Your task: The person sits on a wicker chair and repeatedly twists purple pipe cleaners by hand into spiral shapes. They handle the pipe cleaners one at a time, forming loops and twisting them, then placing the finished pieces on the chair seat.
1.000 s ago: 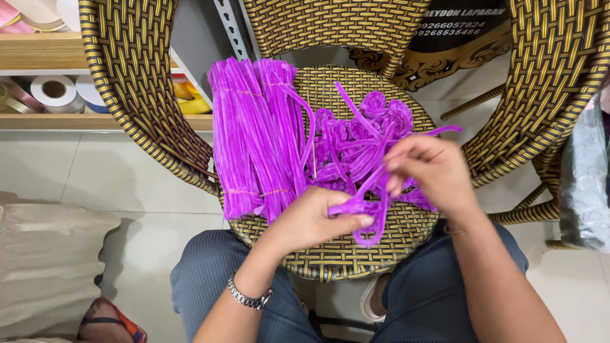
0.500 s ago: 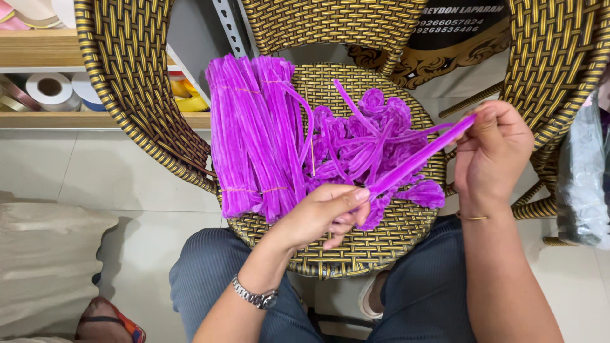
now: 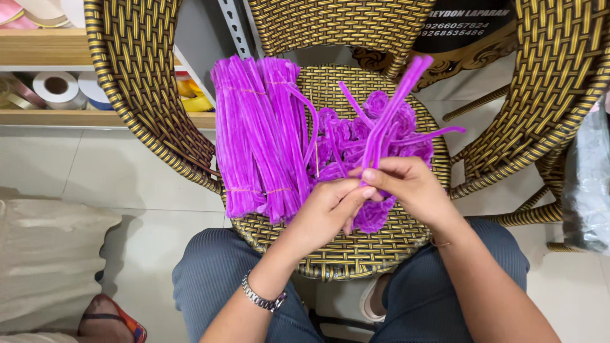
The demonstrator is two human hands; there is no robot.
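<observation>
- The left hand [image 3: 327, 213] and the right hand [image 3: 406, 184] meet over the front half of a round woven wicker seat [image 3: 356, 254], fingers closed together around the lower ends of a few purple pipe cleaners [image 3: 391, 117].
- Those pipe cleaners rise from the pinch and lean up and to the right, their free tips fanning a little above the rest of the pile.
- The left hand comes in from below, thumb and forefinger pressed on the stems; a metal wristwatch [image 3: 262, 297] sits on that wrist.
- The right hand wraps the same stems from the right side, knuckles toward the camera, fingers curled shut on them.
- Just behind the hands lies a heap of curled purple pipe-cleaner pieces [image 3: 356, 136], loose and tangled, resting on the seat.
- To the left of the heap, a thick bundle of straight purple pipe cleaners [image 3: 257, 140] lies lengthwise on the seat, bound with thin bands near the top and near the bottom; its lower end overhangs close to the left hand.
- The seat belongs to a gold and dark wicker chair whose arm [image 3: 136, 82] curves up on the left; a second wicker chair [image 3: 559, 76] stands to the right.
- The person's knees in dark ribbed trousers [image 3: 203, 279] sit under the seat's front edge.
- A wooden shelf [image 3: 44, 117] at the upper left carries rolls of tape [image 3: 57, 89].
- A pale cushion [image 3: 44, 267] lies on the tiled floor at the lower left.
</observation>
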